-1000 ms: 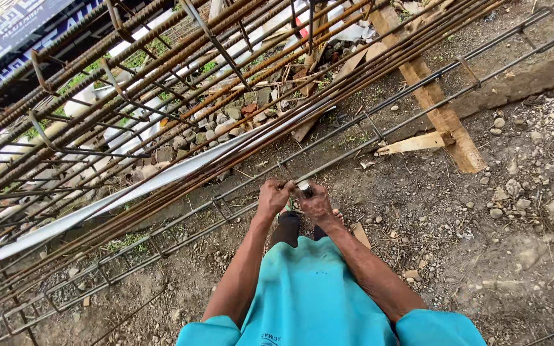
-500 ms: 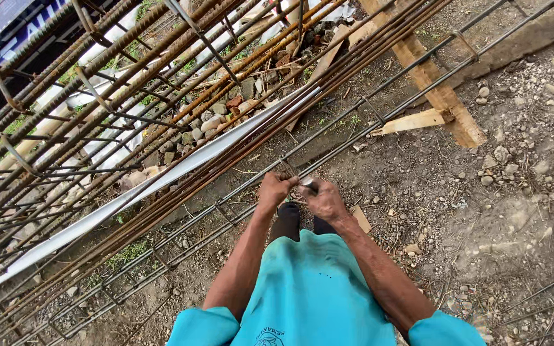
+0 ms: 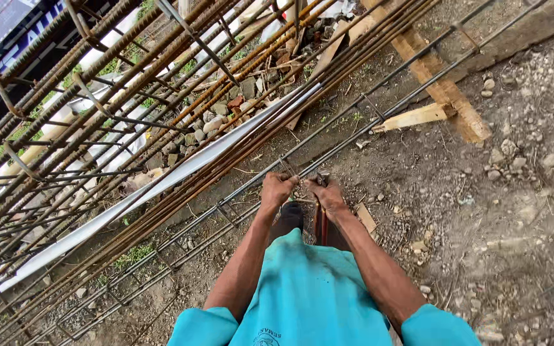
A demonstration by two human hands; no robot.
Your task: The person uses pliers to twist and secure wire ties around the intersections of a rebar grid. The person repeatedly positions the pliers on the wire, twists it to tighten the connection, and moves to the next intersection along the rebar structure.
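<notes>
Where you grip: your left hand (image 3: 276, 189) is fisted on the grey rebar cage (image 3: 238, 192) low over the dirt; your right hand (image 3: 328, 194) clasps a dark tool (image 3: 320, 221).
Edges: rusty bars (image 3: 161, 96) crowd your left.
Open room: gravel ground (image 3: 501, 192) at your right.

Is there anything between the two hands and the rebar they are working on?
Nothing visible. The left hand and the right hand are already at the long grey rebar of the cage, close together, with a red-handled tool under the right hand.

A rebar cage (image 3: 328, 138) lies on the ground (image 3: 514, 211), stacked bars (image 3: 97, 128) to its left, planks (image 3: 440, 96) beneath its far end.
</notes>
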